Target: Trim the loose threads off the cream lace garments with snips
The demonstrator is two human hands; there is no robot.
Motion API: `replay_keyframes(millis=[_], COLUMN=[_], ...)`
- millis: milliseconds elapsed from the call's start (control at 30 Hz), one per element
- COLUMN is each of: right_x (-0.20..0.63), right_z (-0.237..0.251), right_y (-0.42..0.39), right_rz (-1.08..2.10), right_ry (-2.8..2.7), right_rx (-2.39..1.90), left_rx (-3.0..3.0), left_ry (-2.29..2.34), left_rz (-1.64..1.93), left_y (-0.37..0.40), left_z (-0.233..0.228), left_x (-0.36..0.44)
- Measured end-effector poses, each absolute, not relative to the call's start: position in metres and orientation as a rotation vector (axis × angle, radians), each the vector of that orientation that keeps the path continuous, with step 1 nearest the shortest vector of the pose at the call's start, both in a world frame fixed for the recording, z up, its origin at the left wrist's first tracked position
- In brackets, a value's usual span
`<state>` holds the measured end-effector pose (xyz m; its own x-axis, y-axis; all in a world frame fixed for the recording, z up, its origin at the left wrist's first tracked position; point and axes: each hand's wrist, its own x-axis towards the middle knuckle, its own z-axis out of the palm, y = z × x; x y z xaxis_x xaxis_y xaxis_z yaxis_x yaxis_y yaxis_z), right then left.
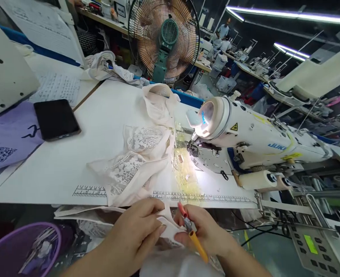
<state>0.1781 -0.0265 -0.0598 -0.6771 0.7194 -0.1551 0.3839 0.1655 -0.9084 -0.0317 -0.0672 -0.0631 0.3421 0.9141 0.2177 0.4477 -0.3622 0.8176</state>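
In the left hand (137, 231), white cloth (170, 228) is pinched; just right of it, snips (194, 239) are held aslant in the right hand (207, 230).

Left hand (138, 231) and right hand (204, 227) cover much of the pale cloth (171, 229) between them; both forearms run off the bottom edge. Snips (199, 247) partly behind the right fingers; blade tips seem lost in the grip, though the view there is poor. Whitish fabric (181, 263) below, cut by the bottom edge. Lace piece (92, 227) under the tabletop (106, 107) edge, its right part behind the left hand. Purple bin (59, 238) cut off left and bottom. Fan (169, 32) cage clipped at top. Printed sheet (57, 86): text too small to read. Control panel (318, 248): display illegible, lower end cropped. Distant person (223, 30): tiny, hands not distinguishable.
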Motion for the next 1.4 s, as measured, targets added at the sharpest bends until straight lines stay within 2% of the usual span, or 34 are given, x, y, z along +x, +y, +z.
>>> replay_keyframes(millis=[133, 300, 433, 600, 800, 900, 1067, 1233, 1400], right_x=[0.191, 0.207, 0.222, 0.250, 0.265, 0.270, 0.272, 0.260, 0.248], right_z=[-0.058, -0.064, -0.055, -0.049, -0.070, -0.075, -0.078, -0.087, -0.092], right_y=[-0.031, -0.027, -0.023, -0.018, -0.021, -0.024, -0.029, -0.029, -0.031], right_rz=[1.475, 1.729, 1.786, 1.683, 1.242, 1.303, 1.572, 1.337, 1.235], right_ry=[-2.034, -1.704, -1.568, -1.839, -1.694, -1.601, -1.363, -1.309, -1.232], right_rx=[-1.162, -1.022, -1.161, -1.401, -1.729, -1.644, -1.129, -1.140, -1.207], left_rx=[1.878, 2.044, 2.208, 2.460, 2.501, 2.338, 2.044, 1.917, 1.554], left_ry=[1.179, 1.091, 1.007, 0.772, 0.511, 0.708, 1.144, 1.231, 1.384], left_rz=[0.855, 0.937, 0.905, 0.754, 0.555, 0.551, 0.607, 0.703, 0.844], left_y=[-0.063, -0.054, -0.044, -0.028, -0.020, -0.015, -0.002, 0.005, -0.001], left_z=[-0.057, -0.046, -0.037, -0.040, -0.055, -0.052, -0.040, -0.039, -0.048], left_x=[-0.030, -0.013, 0.009, 0.037, 0.062, 0.064, 0.060, 0.054, 0.049])
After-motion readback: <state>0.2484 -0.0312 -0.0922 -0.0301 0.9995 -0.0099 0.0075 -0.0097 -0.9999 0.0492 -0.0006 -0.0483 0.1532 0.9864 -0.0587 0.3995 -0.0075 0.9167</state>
